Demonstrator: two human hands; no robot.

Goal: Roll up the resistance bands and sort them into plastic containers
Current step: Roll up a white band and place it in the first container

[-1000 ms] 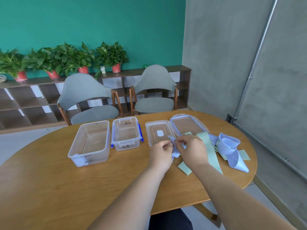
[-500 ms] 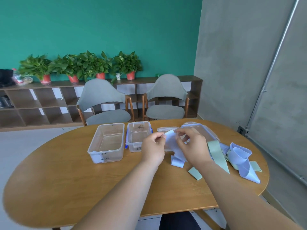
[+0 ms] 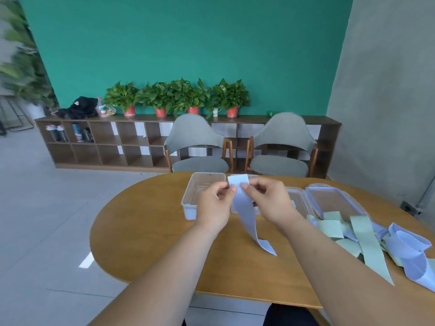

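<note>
A light blue resistance band (image 3: 244, 208) hangs from both my hands above the wooden table (image 3: 146, 231), its lower end trailing onto the tabletop. My left hand (image 3: 215, 204) pinches its upper left edge and my right hand (image 3: 267, 201) pinches the upper right edge. Behind my hands stand clear plastic containers: a large one (image 3: 200, 184) on the left, a smaller one mostly hidden by the band, and an open flat one (image 3: 329, 201) with its lid on the right. A loose heap of green bands (image 3: 362, 236) and blue bands (image 3: 409, 252) lies at the table's right side.
Two grey chairs (image 3: 195, 147) stand behind the table, in front of a low wooden shelf (image 3: 106, 142) with potted plants. A grey concrete wall (image 3: 388, 90) runs along the right. The table's near edge is close to my body.
Both hands have lifted the blue band up off the table, so it now hangs stretched between them. The view has swung to the left, shifting table and containers rightward in frame.
</note>
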